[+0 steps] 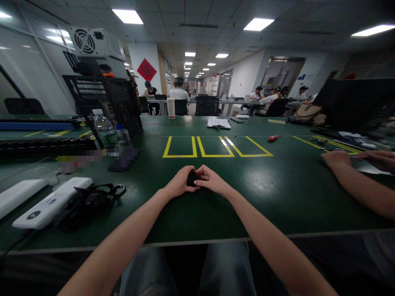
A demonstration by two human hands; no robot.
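Both of my hands meet over the dark green table (277, 193), a little in from its front edge. My left hand (180, 183) and my right hand (210, 181) are closed around a small black object (191, 178) held between them. Fingers hide most of the object, so I cannot make out what it is. Three yellow taped boxes (216, 147) are marked on the table just beyond my hands.
White devices (49, 205) and a black frame-like part (95, 199) lie at the left. Water bottles (106, 131) and a black computer case (105, 102) stand behind them. A red screwdriver (274, 138) lies far right. Another person's arms (354, 176) rest on the right.
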